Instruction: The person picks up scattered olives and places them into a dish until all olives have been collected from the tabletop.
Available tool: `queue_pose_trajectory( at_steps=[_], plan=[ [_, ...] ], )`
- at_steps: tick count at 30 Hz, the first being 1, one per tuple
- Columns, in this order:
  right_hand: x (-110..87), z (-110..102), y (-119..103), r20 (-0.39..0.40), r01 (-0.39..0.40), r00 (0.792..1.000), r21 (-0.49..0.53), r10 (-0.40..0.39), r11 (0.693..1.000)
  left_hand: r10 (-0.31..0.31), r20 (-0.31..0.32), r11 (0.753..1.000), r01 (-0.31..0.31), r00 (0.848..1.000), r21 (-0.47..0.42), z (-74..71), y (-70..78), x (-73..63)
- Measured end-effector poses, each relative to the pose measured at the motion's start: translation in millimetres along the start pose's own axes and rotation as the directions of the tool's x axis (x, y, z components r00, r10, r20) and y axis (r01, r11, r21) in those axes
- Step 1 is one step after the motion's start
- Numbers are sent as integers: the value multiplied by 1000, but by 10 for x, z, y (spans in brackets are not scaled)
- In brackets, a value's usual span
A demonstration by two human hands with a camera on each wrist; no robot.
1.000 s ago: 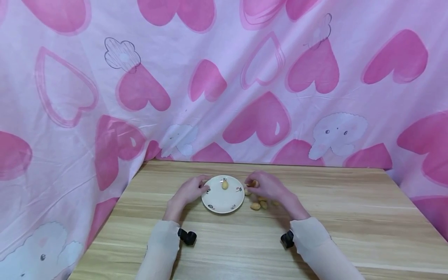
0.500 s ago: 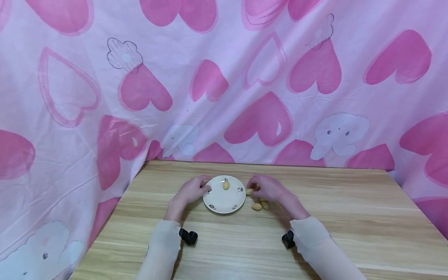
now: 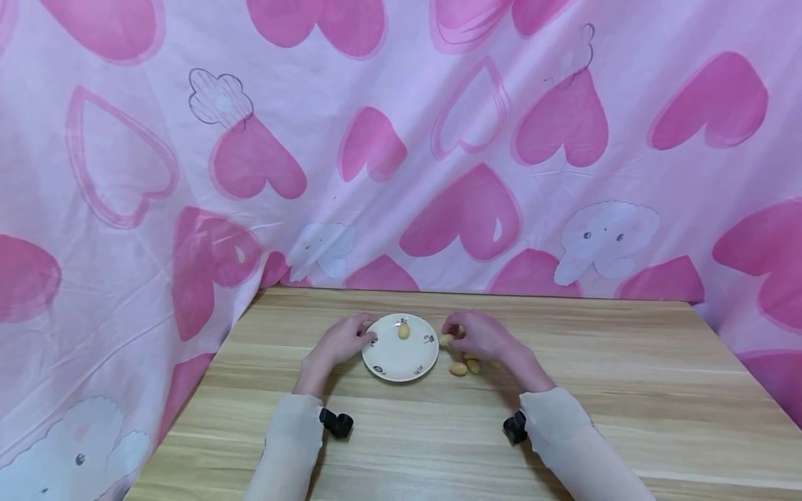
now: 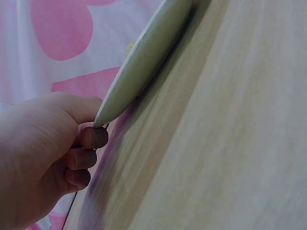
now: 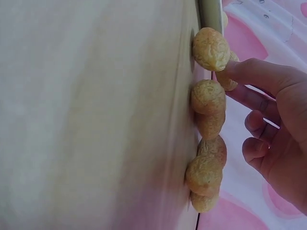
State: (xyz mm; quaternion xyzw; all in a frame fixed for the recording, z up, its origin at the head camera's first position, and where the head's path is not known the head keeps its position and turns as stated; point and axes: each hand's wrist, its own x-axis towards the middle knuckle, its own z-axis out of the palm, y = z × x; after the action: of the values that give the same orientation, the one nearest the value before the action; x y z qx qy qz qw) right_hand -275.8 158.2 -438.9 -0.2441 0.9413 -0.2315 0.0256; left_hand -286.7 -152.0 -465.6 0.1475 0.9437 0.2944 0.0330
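My left hand [image 3: 338, 342] grips the left rim of a small white plate [image 3: 401, 358] with printed marks. In the left wrist view, the plate's edge [image 4: 139, 67] sits between the thumb and the curled fingers. One peanut in its shell [image 3: 404, 330] lies near the plate's far rim. To the right of the plate, my right hand [image 3: 485, 337] pinches a wrinkled tan peanut [image 5: 231, 79] between thumb and fingertips. Another peanut [image 5: 211, 49] lies right by the thumb, close to the plate's rim.
Several more peanuts [image 5: 206, 175] lie bunched on the table under and beside the right hand. The wood-grain table [image 3: 401, 445] ends at a pink heart-patterned cloth [image 3: 460, 212] behind it. Small black wrist cameras [image 3: 337, 423] are worn at both cuffs.
The right hand has shifted very slightly among the peanuts, and the peanut beside the plate shows more clearly now. The left hand and plate stay in place.
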Motion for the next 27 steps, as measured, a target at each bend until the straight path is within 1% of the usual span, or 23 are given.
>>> queue_pose_trajectory(
  at_steps=[6,13,22,27],
  plan=[
    [41,-16,-43,-3,12,1000,1,-12,1000,6,-7,1000,-6,1000,3,2,-14,-2],
    [77,-23,-129,-9,-8,1000,-9,8,1000,15,-1,1000,-15,1000,-7,-3,-28,-3],
    [175,8,-182,-10,37,999,1,-37,999,21,-8,1000,-21,1000,-22,6,-38,-4],
    [228,39,-207,-18,43,999,1,-43,999,23,-11,1000,-23,1000,-13,7,-18,6]
  ],
)
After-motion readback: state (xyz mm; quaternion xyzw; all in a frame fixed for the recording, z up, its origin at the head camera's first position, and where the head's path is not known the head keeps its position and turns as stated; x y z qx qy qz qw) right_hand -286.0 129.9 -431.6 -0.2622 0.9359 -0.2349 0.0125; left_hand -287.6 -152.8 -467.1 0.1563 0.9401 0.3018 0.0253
